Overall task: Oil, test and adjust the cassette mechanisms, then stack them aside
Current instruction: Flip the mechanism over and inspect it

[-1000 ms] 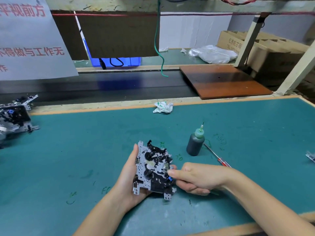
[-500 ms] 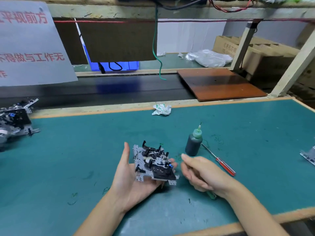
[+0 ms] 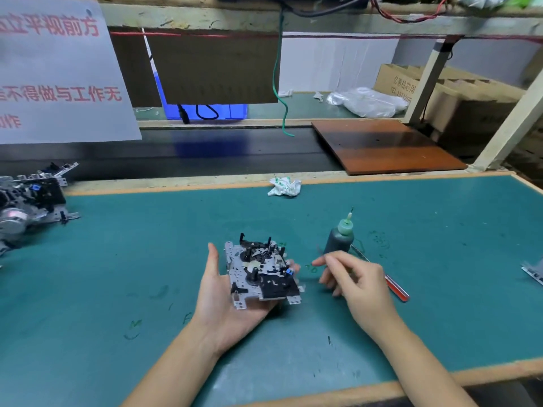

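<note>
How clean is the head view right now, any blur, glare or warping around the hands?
Head view: the right hand is motion-blurred; the metal cassette mechanism on the left palm stays sharp; a glare patch whitens the teal mat near the front edge; wide-angle warping bends the bench edges.

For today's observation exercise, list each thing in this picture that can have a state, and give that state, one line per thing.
Cassette mechanism: lying flat on the palm, parts side up.
Left hand: open, palm up under the mechanism.
Right hand: off the mechanism, fingers loosely curled, holding nothing visible.
Oil bottle: upright on the mat, nozzle on.
Screwdriver: lying flat on the mat, untouched.
Stacked mechanisms: piled at the far left.
Wrapper: crumpled.
</note>
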### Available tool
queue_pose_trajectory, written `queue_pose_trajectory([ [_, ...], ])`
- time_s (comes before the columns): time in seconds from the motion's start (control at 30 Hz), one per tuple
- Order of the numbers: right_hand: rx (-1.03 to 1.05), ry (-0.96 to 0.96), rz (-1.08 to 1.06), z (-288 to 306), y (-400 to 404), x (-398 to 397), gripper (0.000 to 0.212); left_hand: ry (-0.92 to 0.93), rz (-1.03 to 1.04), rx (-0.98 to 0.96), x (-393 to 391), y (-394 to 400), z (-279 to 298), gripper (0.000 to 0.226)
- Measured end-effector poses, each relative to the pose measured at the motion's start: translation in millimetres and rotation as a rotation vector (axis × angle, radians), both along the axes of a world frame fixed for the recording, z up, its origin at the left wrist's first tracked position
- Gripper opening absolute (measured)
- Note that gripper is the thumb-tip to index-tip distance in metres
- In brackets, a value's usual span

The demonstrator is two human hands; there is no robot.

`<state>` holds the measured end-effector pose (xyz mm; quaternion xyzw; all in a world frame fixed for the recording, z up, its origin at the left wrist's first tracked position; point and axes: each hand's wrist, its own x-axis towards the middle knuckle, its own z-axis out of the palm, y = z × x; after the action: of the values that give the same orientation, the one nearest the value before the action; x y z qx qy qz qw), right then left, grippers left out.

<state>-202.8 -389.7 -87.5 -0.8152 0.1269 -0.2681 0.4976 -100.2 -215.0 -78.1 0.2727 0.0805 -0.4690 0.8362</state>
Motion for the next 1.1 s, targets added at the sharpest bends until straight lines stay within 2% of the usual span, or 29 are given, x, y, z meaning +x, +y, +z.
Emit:
queue_pose_trajectory([
  [0.07,-0.295,-0.018,-0.2,-3.6,3.8,2.1,0.021,0.002,0.046,-0.004,1.2,0.1,-2.0,0.095],
  [0.17,-0.254,-0.148,-0.404,-1.4,4.7,7.2,0.005,-0.029,0.03,0.026,0.8,1.3,-2.1,0.08],
  [0.2,-0.201,-0.171,-0.449,-0.7,3.3,9.3,0.017,-0.038,0.005,0.03,0.3,1.9,-1.6,0.076],
  [0.27,-0.089,-0.107,-0.457,-3.1,-4.7,12.2,0.043,-0.059,-0.066,0.023,-1.1,2.2,0.3,0.071],
  [0.3,-0.043,-0.022,-0.43,-3.6,-8.2,13.7,0.05,-0.073,-0.103,0.014,-2.4,1.9,1.2,0.07],
  [0.4,-0.041,0.195,-0.31,-5.8,-14.0,17.3,0.044,-0.101,-0.18,-0.009,-7.3,-2.0,2.0,0.069],
  [0.47,-0.011,0.173,-0.233,-5.3,-12.2,17.0,0.04,-0.11,-0.189,0.002,-9.3,-4.5,0.7,0.068],
  [0.67,0.275,-0.085,-0.098,5.8,-6.2,10.5,0.029,-0.118,-0.179,0.064,-6.3,-7.1,-1.9,0.068],
  [0.7,0.38,-0.134,-0.103,9.1,-7.8,9.5,0.029,-0.117,-0.176,0.068,-6.0,-7.2,-2.5,0.068],
  [0.77,0.735,-0.24,-0.082,14.2,-11.9,8.1,0.03,-0.113,-0.171,0.072,-5.7,-7.1,-3.4,0.068],
  [0.83,1.058,-0.317,-0.046,19.0,-15.2,9.5,0.02,-0.111,-0.179,0.069,-5.1,-6.6,-3.5,0.068],
  [0.9,1.203,-0.31,-0.049,21.7,-15.1,10.7,0.014,-0.113,-0.187,0.073,-4.8,-6.7,-2.8,0.067],
  [0.97,1.202,-0.273,-0.071,22.0,-13.1,11.5,0.023,-0.118,-0.192,0.08,-5.0,-7.2,-2.9,0.068],
  [1.1,0.962,-0.219,-0.16,18.9,-9.0,10.8,0.035,-0.119,-0.197,0.08,-5.1,-7.9,-3.1,0.067],
])
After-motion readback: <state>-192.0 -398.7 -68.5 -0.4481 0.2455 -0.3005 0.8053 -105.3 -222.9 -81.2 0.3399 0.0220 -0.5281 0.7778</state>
